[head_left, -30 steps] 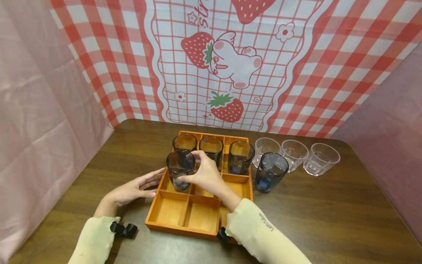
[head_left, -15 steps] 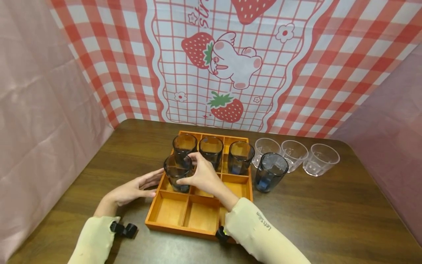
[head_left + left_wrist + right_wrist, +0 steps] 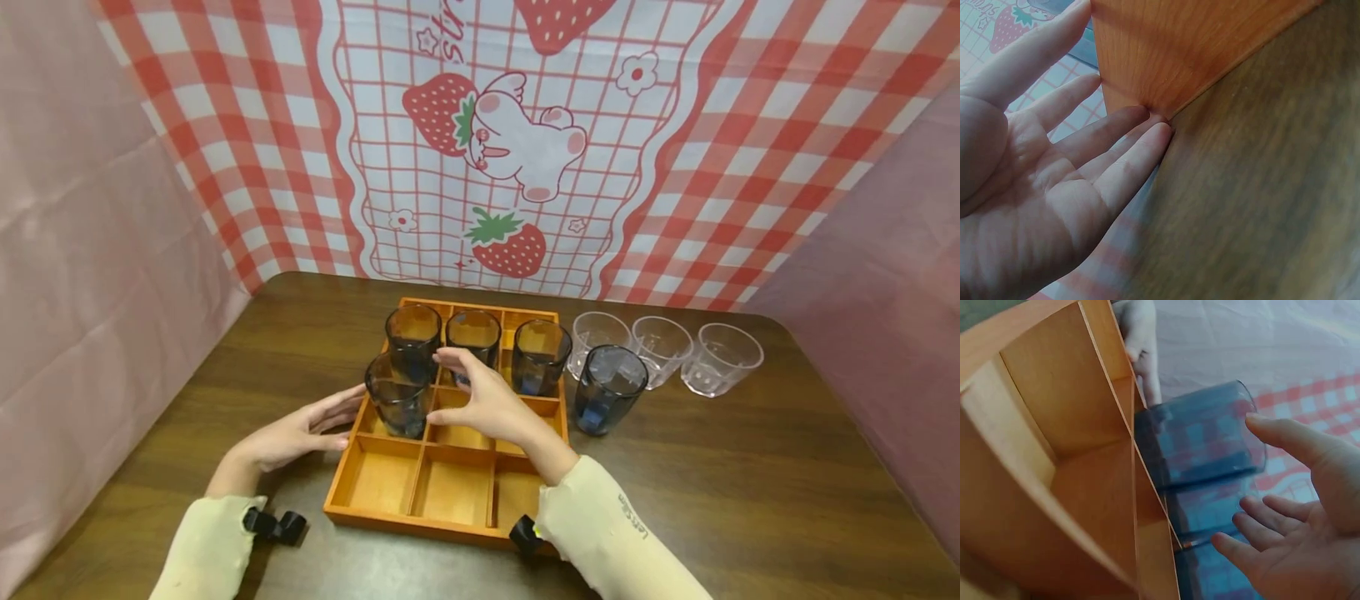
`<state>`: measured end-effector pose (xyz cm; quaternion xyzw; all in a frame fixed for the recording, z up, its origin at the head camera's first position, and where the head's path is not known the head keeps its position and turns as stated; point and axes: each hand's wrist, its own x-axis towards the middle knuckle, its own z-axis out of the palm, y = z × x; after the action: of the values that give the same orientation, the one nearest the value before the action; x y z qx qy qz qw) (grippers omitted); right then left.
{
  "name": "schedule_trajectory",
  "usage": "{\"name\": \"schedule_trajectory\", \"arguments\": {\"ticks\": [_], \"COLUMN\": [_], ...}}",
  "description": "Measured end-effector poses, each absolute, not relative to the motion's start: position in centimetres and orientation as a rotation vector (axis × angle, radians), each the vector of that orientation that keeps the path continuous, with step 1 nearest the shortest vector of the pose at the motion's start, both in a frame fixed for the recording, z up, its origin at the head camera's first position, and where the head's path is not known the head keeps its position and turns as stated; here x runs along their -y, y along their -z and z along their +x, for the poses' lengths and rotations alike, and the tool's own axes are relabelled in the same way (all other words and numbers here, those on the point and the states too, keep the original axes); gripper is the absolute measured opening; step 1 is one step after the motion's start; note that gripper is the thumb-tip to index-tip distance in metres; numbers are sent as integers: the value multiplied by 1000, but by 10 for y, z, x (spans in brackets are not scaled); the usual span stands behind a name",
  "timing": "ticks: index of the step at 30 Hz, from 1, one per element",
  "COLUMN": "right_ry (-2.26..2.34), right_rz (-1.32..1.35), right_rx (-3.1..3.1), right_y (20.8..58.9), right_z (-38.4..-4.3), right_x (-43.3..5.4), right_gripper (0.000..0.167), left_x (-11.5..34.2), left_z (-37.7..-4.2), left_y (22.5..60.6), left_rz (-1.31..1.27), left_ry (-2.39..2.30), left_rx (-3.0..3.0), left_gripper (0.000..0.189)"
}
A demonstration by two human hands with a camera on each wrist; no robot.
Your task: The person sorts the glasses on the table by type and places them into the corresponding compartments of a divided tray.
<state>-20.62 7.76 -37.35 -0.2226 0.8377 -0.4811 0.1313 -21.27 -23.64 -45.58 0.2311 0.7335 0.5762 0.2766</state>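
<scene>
A smoke-grey tumbler (image 3: 396, 400) stands in the left compartment of the middle row of a divided wooden tray (image 3: 405, 527). My right hand (image 3: 491, 402) is just right of it, thumb and fingers spread apart; in the right wrist view the palm faces the tumbler (image 3: 1200, 434) with nothing in its grasp. Straight fingers of my left hand (image 3: 300, 432) rest against the tray's left side, and the left wrist view has their tips at the lower edge of the wooden wall (image 3: 1172, 56). Three more grey tumblers (image 3: 413, 337) fill the tray's back row.
Right of the tray, another grey tumbler (image 3: 609, 390) stands on the wooden table (image 3: 735, 483). Behind and beside it are three clear tumblers (image 3: 722, 362) in a row. A red checked cloth (image 3: 675, 242) hangs along the table's back edge.
The grey tumbler has come down and tilted upright into the middle-left compartment. My right hand has let go of it and drawn slightly right. The left hand stays at the tray's side.
</scene>
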Motion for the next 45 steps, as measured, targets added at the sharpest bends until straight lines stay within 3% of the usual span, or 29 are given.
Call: {"name": "schedule_trajectory", "arguments": {"ticks": [12,33,45], "right_ry": [1426,1541,1631], "right_rz": [-733,-1012,-845], "right_rx": [-2417,-2410,-2650], "right_y": [368,343,340], "right_z": [-189,-169,-167], "right_x": [-121,-228,-264], "right_gripper": [81,67,66], "left_x": [238,235,236], "left_z": [-212,-212,-211], "left_y": [457,457,455], "left_rz": [627,625,628], "left_ry": [-1562,-1548,-1556], "left_rx": [-1959,-1963,-1960], "left_gripper": [80,79,80]}}
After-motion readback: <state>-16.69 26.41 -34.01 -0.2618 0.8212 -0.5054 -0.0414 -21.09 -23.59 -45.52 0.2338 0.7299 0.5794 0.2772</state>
